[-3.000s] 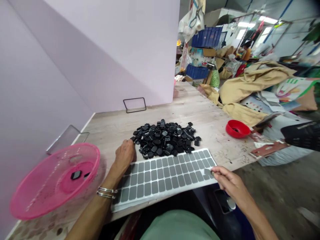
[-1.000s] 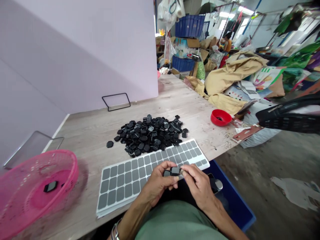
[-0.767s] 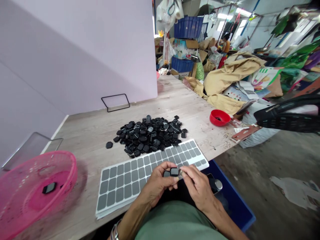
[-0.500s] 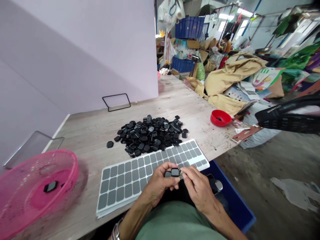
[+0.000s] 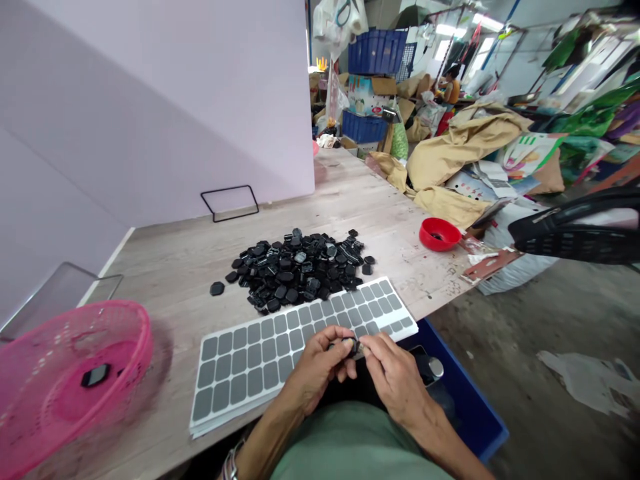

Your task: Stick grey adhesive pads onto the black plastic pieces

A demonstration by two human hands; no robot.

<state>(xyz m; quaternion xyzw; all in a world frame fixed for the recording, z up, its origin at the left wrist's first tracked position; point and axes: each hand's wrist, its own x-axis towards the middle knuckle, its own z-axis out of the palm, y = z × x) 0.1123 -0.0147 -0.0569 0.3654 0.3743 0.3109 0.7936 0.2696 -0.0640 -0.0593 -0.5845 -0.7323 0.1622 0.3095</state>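
Note:
Between the thumb and fingers of my left hand (image 5: pixel 325 357) is a small black plastic piece (image 5: pixel 353 345), mostly covered by the thumb. My right hand (image 5: pixel 390 363) pinches at the piece's right edge; what its fingertips hold is too small to make out. Both hands are over the near edge of a white sheet of grey rounded stickers (image 5: pixel 255 360). Beyond the sheet lies a heap of similar black pieces (image 5: pixel 300 267), with a few loose ones around it.
A pink plastic basket (image 5: pixel 143 333) with a black piece inside stands at left. A red bowl (image 5: pixel 440 235) sits near the table's right edge. Below that edge is a blue crate (image 5: pixel 480 413). A black wire stand (image 5: pixel 230 218) rests by the wall.
My left thumb has moved over the black piece, hiding most of its top face. My right fingers stay at its right edge. The view has shifted slightly.

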